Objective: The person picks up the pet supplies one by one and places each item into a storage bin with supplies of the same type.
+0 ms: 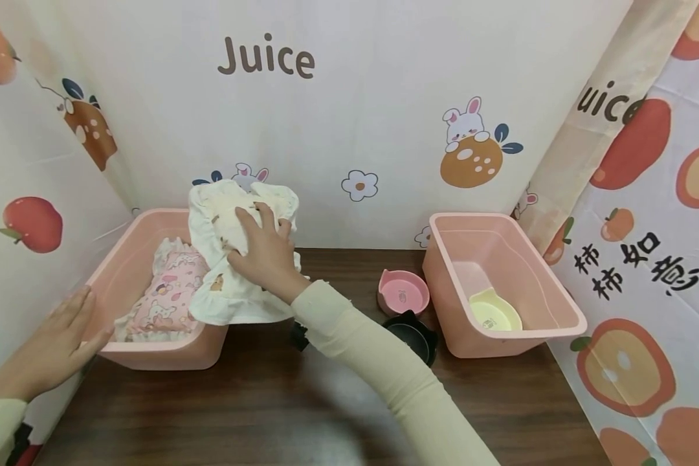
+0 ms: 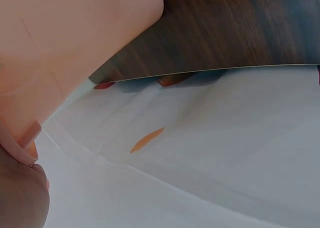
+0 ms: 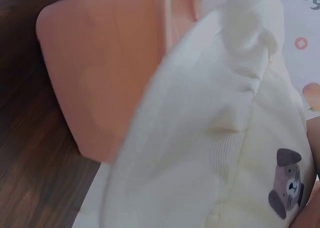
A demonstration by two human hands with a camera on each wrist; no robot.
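Though pink pillow (image 1: 171, 291) inside left tub (image 1: 163, 357) — left hand (image 1: 52, 343) spread alongside; right hand (image 1: 265, 255) gripping white pillow (image 1: 244, 303)

Right wrist cam: white ruffled pillow (image 3: 200, 128) filled most of the lower right, ruffle folded and creased, running from top right to bottom left. Dog print (image 3: 286, 184), grey-brown with dark ears, sat on the plain panel near the right edge. Right hand (image 3: 314, 135) was only a sliver at that edge, beside the print; probably fingers, too cropped to read the grip. Behind the ruffle, pink bin (image 3: 100, 73), side wall showing, rim partly covered. Dark wood table (image 3: 25, 138) on the left. Printed white sheet (image 3: 292, 18) top right, with part of an orange fruit (image 3: 313, 95).
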